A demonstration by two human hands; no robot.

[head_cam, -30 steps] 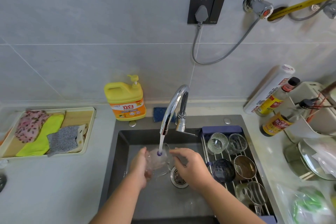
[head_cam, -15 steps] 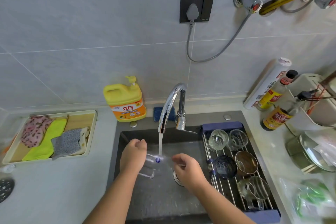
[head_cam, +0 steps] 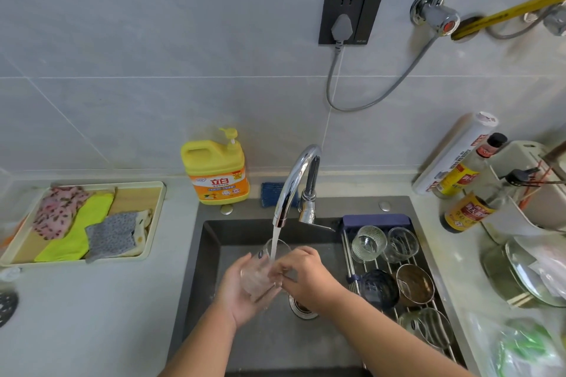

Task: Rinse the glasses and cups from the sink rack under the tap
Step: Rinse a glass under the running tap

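Glass (head_cam: 262, 272): clear tumbler, mouth up and slightly tilted, held over the sink (head_cam: 214, 248) basin directly under the tap (head_cam: 295, 180). The stream (head_cam: 275, 242) falls inside its rim. Your left hand (head_cam: 242, 294) cradles it from below and the left, fingers curled round the wall. Your right hand (head_cam: 306, 278) has thumb and fingers bent onto the right wall, pinching it as far as this view shows.

Risks (judged):
- Wet glass, wet palms. If your right hand lets go while the left grip is loose, the glass may slip and strike the basin or the drain (head_cam: 301, 307).
- If the stream hits the rim instead of the inside, it will splash toward the counter (head_cam: 122, 300).
- The rack (head_cam: 349, 254) sits close on the right, loaded with a ribbed glass (head_cam: 367, 243), dark cup (head_cam: 379, 288) and brown cup (head_cam: 415, 285). A hasty set-down could knock glass on glass.

Not resolved:
- The glass's base is hidden, and your left fingers show only blurred through the wall.
- Water level inside is unreadable.
- The near end of the rack is cut off by your right forearm.
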